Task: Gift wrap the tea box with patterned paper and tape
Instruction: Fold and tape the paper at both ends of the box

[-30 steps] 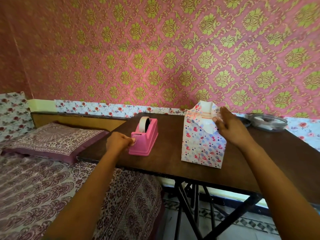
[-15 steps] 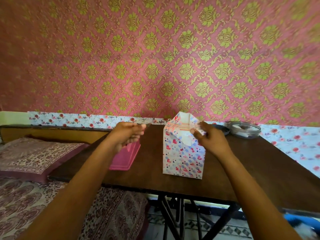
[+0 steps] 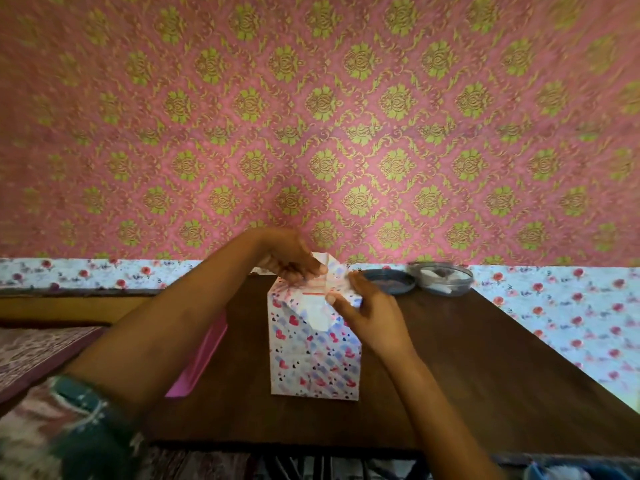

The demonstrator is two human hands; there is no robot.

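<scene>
The tea box [image 3: 313,358], wrapped in white paper with red and blue hearts, stands upright in the middle of the dark wooden table [image 3: 485,375]. Its top flaps are folded in, and a white triangular flap hangs down the front. My left hand [image 3: 294,263] is over the top of the box, its fingertips pinched together at the fold, where a clear tape strip is hard to make out. My right hand [image 3: 367,313] holds the top right corner, thumb pressing the front flap. The pink tape dispenser [image 3: 204,355] stands to the left, mostly hidden by my left forearm.
A dark round lid [image 3: 389,281] and a clear round container [image 3: 440,277] sit at the back of the table near the wall. A bed with a patterned cushion [image 3: 34,355] lies left of the table. The table's front edge is close to me.
My left hand left the tape dispenser, rose and moved right to the top of the box. My right hand stayed on the folded top. The camera turned right and came closer.
</scene>
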